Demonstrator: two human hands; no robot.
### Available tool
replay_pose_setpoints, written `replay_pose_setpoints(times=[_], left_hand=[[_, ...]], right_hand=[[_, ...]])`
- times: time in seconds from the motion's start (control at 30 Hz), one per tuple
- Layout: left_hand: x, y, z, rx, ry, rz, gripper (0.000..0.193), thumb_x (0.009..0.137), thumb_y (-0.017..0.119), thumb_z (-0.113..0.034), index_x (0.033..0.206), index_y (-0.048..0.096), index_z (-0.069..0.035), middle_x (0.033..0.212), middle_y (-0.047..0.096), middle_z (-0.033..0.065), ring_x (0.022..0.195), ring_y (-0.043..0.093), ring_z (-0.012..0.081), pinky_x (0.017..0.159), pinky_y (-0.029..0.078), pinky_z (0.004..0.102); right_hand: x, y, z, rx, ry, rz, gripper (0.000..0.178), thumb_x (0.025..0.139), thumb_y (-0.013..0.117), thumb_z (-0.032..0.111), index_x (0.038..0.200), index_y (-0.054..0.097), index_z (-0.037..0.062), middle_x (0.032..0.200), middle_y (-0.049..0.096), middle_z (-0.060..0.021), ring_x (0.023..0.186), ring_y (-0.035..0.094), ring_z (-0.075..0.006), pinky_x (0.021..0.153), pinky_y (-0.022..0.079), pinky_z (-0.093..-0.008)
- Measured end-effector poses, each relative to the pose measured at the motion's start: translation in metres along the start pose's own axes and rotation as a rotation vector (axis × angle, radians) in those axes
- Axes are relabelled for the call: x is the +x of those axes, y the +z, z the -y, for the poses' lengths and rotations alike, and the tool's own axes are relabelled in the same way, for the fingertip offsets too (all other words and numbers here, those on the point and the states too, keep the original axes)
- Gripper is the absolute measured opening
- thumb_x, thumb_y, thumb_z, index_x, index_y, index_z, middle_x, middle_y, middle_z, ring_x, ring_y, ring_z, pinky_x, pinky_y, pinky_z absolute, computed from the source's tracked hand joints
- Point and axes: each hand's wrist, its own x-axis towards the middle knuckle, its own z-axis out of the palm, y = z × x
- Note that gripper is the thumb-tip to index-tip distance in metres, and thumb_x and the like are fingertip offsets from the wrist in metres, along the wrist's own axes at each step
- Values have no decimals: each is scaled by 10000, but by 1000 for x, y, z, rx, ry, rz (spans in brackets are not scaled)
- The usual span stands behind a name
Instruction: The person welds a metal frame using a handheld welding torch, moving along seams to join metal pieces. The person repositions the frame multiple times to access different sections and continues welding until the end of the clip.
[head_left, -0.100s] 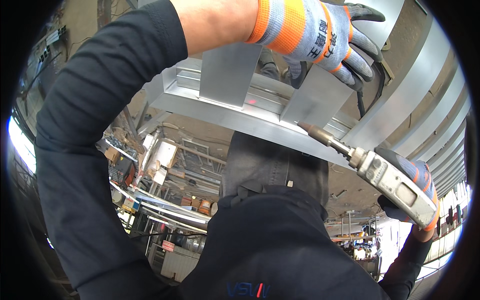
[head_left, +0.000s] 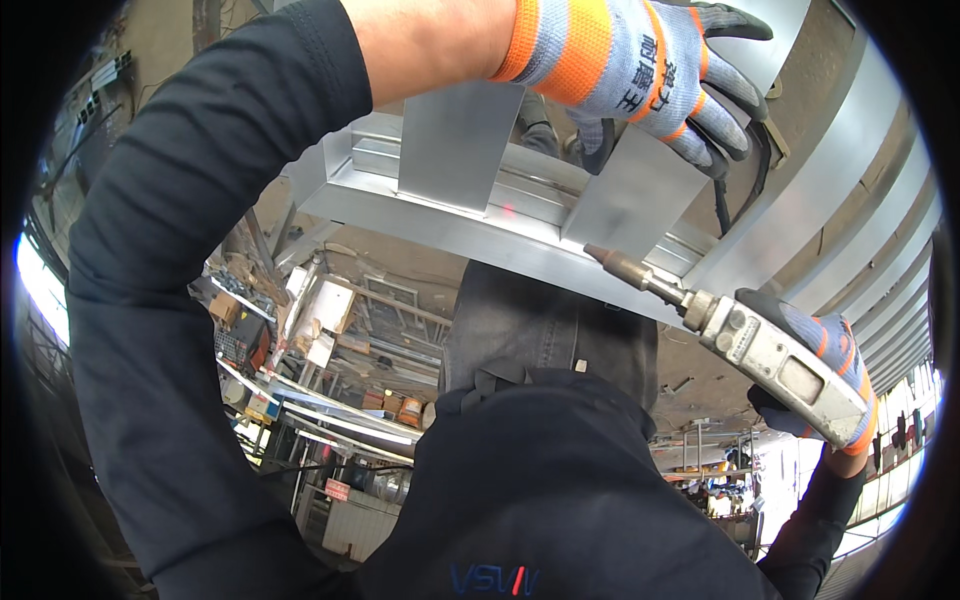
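Holding the long, pale metal tool (head_left: 765,357) in your curled right grip (head_left: 838,350), you'd likely do best steadying its brown conical tip (head_left: 608,258) at the silver slatted metal frame (head_left: 430,225) beneath your finger-spread, apparently empty left grip (head_left: 665,85).

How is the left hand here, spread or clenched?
Spread: the gloved left hand has its fingers fanned apart, gaps showing between them, over a silver slat.
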Motion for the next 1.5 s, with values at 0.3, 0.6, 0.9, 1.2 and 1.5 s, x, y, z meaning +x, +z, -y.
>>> replay_pose_setpoints(times=[0.3,0.6,0.9,1.2,1.5], left_hand=[[1,4,-1,164,12,-21,831,951,882,-686,1643,692,-266,1693,598,-3,1737,425,304,1442,176,841],[-2,0,-4,-1,13,-42,785,891,957,-633,1551,766,-252,1666,615,-21,1739,409,303,1450,178,831],[-6,-4,2,-24,25,-74,769,882,959,-614,1541,774,-262,1685,621,-35,1745,413,296,1456,166,842],[-6,-2,0,29,15,-100,660,950,927,-505,1525,775,-219,1655,655,6,1724,448,303,1462,194,803],[-8,-4,-5,36,-31,-106,622,969,905,-468,1513,775,-195,1647,662,29,1711,465,308,1465,208,781]], right_hand=[[18,19,-24,121,-195,-21,826,815,924,119,1604,705,10,1011,853,-107,852,852,-294,813,644,-379],[22,13,-26,448,58,148,822,942,946,136,1697,640,23,1123,865,-119,925,866,-242,904,669,-357],[31,7,-15,322,53,138,813,854,934,140,1612,686,-20,917,808,-59,751,753,-174,748,616,-343],[26,13,-28,153,-143,78,849,859,943,94,1657,667,2,1035,824,-118,811,792,-257,806,628,-371],[31,10,-24,149,-111,108,853,867,949,94,1665,662,8,1101,840,-123,869,814,-269,848,639,-374]])
